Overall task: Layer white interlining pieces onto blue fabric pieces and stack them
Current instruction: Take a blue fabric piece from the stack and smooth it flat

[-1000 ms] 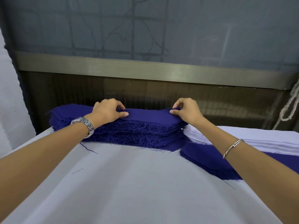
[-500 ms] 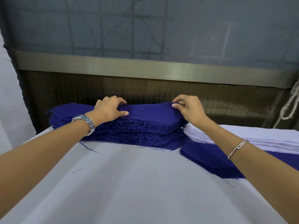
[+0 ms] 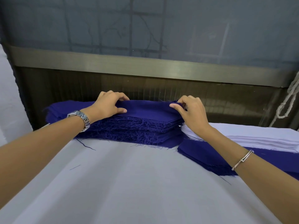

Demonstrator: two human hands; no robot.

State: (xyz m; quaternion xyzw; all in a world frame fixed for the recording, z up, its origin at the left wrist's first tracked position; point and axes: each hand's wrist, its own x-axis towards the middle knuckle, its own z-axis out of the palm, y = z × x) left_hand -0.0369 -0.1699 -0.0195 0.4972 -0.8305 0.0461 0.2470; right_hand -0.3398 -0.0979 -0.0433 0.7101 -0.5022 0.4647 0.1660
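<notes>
While both arms reach across the table, the left hand [image 3: 110, 104] and the right hand [image 3: 191, 112] each hold one end of the top blue piece [image 3: 148, 109], which lies on the blue fabric stack [image 3: 134, 128] at the far edge of the table. The left thumb lies flat along the near side of the piece and the fingers curl over its far edge, so the cloth is pinched between them. On the right, the thumb tip meets the curled fingers on the piece's right end, again a pinch. The piece's far edge stands a little above the stack between the two hands; whether they grip one layer or several is hard to tell from this angle.

The blue fabric stack is thick, with frayed threads hanging from its near edge. Just to its right sits the white interlining stack [image 3: 258, 138], which rests on a low spread of more blue pieces [image 3: 207, 156]; the right forearm crosses above both. A pale cloth table cover [image 3: 129, 183] fills the foreground, with a loose blue thread [image 3: 85, 145] near the left wrist.

A metal watch [image 3: 80, 118] is on the left wrist and a thin bracelet [image 3: 242, 159] on the right forearm. Behind the stacks runs a metal rail [image 3: 145, 63], and a white rope [image 3: 289, 101] hangs at far right.
</notes>
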